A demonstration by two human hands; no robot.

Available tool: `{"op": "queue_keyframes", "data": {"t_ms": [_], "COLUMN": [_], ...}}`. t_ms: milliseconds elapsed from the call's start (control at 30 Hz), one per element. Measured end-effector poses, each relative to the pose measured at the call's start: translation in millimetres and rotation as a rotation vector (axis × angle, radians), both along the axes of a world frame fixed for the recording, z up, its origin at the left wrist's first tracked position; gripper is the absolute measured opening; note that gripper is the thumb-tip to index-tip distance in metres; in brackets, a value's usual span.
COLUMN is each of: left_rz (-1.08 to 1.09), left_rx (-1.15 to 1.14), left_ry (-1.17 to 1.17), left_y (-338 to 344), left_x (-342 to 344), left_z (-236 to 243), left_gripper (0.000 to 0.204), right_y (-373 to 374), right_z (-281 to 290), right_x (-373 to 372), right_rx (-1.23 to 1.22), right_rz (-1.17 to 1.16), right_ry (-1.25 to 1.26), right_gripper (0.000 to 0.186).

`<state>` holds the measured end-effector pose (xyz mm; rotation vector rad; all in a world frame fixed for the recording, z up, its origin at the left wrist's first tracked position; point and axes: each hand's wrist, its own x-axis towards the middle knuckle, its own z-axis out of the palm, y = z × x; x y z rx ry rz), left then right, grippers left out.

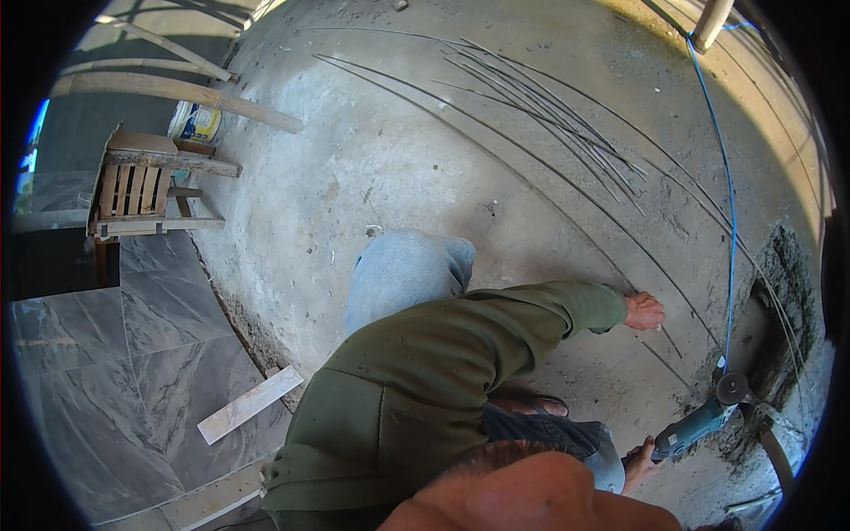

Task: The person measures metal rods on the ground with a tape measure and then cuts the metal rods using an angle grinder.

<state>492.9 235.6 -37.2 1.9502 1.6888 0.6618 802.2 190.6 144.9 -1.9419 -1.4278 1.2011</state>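
My left hand (645,311), at the end of a green sleeve, is closed on a thin steel rod (549,202) low over the concrete. This long rod runs up toward the far left, and its near end sticks out past my fingers. Lower right, my right hand (639,465) is wrapped round the rear of a teal angle grinder (695,427). The grinder's dark round head (732,388) points away to the right, near the edge of a rough hole. A second long rod (602,208) runs beside the held one, its near end close to the grinder.
Several loose rods (567,115) lie farther off on the concrete floor (292,186). A blue cord (719,150) stretches down from a post (711,25). The rough hole (770,327) lies at right. At left are a wooden stool-like frame (142,186), a bucket (197,122) and a tile strip (251,404).
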Motion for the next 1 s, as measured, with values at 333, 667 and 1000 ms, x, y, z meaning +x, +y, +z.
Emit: {"op": "queue_keyframes", "data": {"t_ms": [333,667,1000], "left_rz": [-0.011,-0.244,0.551], "left_rx": [0.040,-0.205,0.110], "left_ry": [0.172,0.645,0.381], "left_y": [12,-68,-236], "left_x": [-34,-320,-399], "left_z": [4,157,42], "left_gripper": [0.017,0.026,0.026], "right_y": [2,31,63], "right_z": [15,24,58], "right_x": [-22,-71,-152], "right_rx": [0.003,0.079,0.116], "right_rz": [0.099,0.196,0.306], "right_ry": [0.105,0.201,0.246], "right_gripper": [0.045,0.048,0.039]}}
